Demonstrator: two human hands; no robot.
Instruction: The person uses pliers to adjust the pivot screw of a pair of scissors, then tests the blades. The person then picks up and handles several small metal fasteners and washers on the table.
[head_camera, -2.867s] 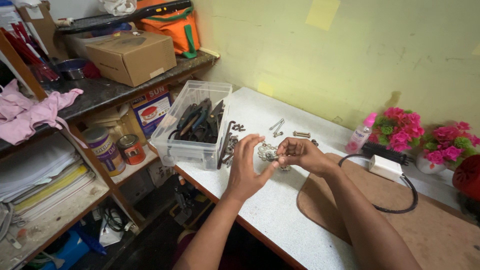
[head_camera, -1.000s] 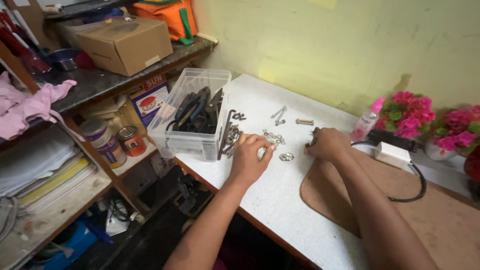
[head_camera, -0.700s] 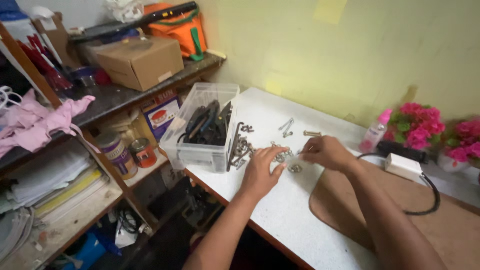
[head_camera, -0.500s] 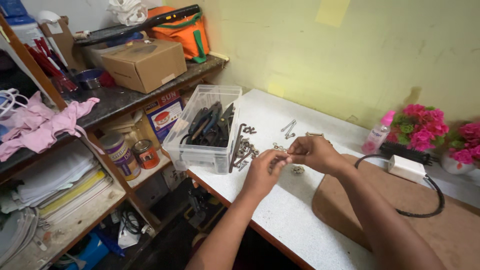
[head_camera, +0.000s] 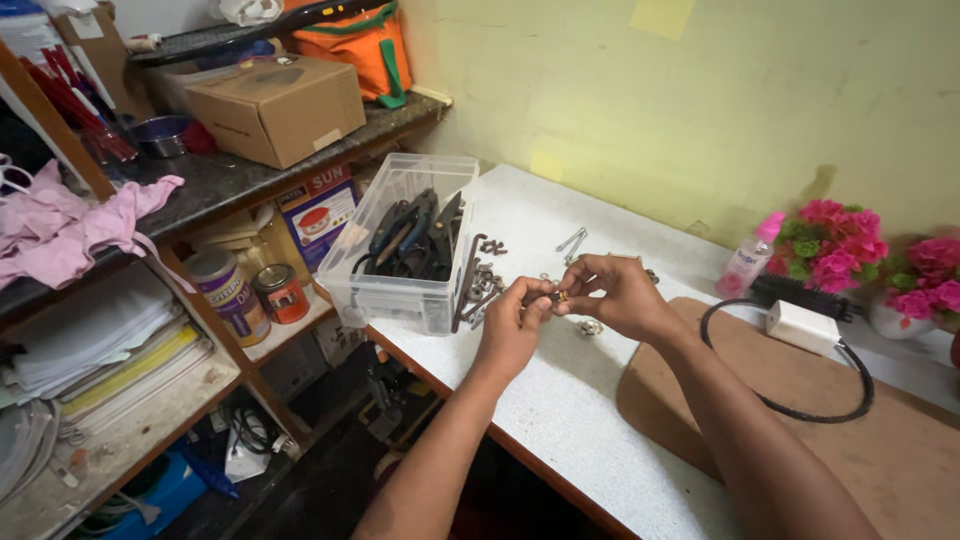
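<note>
My left hand (head_camera: 515, 325) and my right hand (head_camera: 620, 295) meet above the white table (head_camera: 560, 400), fingertips pinched together on one small brass-coloured metal part (head_camera: 561, 296). Just below and behind the hands lie several loose bolts, nuts and washers (head_camera: 588, 326). A bent dark metal rod (head_camera: 466, 280) leans beside a clear plastic bin (head_camera: 385, 295) full of black hand tools (head_camera: 415, 235), left of my left hand.
A brown board (head_camera: 900, 450) with a black cable (head_camera: 790, 405) and white adapter (head_camera: 800, 325) lies at right. Pink flowers (head_camera: 830, 235) and a small bottle (head_camera: 743, 268) stand by the wall. Shelves at left hold a cardboard box (head_camera: 275, 105), tins (head_camera: 225, 295), papers, pink cloth.
Both hands were down among the loose hardware on the table. They have since lifted and come together, pinching a small metal part between them.
</note>
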